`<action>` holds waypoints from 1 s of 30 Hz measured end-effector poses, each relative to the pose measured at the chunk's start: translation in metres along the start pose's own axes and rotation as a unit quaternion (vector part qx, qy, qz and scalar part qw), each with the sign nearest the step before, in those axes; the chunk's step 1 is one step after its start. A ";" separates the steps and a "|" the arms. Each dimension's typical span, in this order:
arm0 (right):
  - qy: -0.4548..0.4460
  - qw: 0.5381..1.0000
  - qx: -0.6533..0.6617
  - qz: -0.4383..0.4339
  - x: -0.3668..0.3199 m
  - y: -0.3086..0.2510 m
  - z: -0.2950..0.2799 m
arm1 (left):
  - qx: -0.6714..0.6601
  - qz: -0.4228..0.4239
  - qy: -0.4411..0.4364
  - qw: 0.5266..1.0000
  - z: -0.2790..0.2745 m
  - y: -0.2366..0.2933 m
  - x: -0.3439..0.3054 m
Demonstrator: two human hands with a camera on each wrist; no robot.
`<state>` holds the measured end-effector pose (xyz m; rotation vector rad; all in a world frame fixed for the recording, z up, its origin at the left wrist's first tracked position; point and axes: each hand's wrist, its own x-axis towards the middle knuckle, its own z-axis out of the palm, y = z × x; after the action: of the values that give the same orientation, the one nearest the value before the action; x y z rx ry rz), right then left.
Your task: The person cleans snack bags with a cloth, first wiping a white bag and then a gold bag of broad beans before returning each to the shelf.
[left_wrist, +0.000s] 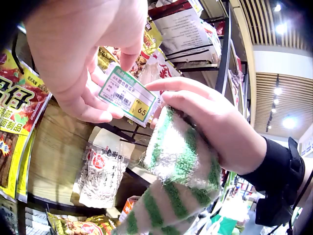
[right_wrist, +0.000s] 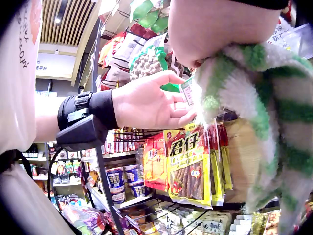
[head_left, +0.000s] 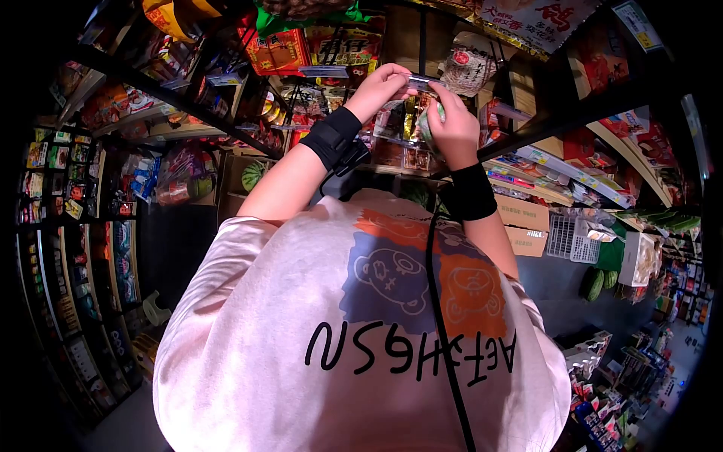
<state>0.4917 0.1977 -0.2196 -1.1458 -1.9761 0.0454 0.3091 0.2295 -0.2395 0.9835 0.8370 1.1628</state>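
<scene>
A price tag (left_wrist: pixel 128 93) with a green border and "6.5" on it is pinched at one end by my left hand (left_wrist: pixel 90 54). My right hand (left_wrist: pixel 205 117) grips a green-and-white striped cloth (left_wrist: pixel 183 152), its fingers at the tag's other end. In the head view, my left hand (head_left: pixel 384 89) and right hand (head_left: pixel 454 129) are close together at the shelf front, the tag strip between them. The right wrist view shows the cloth (right_wrist: pixel 288 112) hanging from my right hand (right_wrist: pixel 220 29), while the left hand (right_wrist: pixel 146 100) holds the tag (right_wrist: pixel 187 90) beside it.
Hanging snack packets (right_wrist: pixel 188 166) and a white-labelled bag (left_wrist: pixel 105 171) surround the hands. A black shelf post (right_wrist: pixel 100 181) stands beside the left arm. Cup containers (right_wrist: pixel 116 183) sit on a lower shelf. Cardboard boxes (head_left: pixel 523 215) and a grey basket (head_left: pixel 574 237) stand at the right.
</scene>
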 end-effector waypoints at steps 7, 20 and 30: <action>0.002 1.000 -0.010 0.005 -0.003 0.000 -0.004 | 0.019 0.028 -0.008 0.999 0.000 -0.006 0.001; -0.019 0.995 0.072 0.060 -0.032 0.018 0.005 | 0.001 0.001 0.012 1.000 0.005 -0.005 0.001; -0.163 0.739 0.369 0.540 -0.166 0.198 0.103 | -0.016 -0.058 0.050 0.997 0.003 -0.022 -0.021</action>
<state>0.6011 0.2274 -0.4731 -1.5769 -1.0323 1.5697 0.3148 0.2061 -0.2580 0.8452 0.9401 1.1290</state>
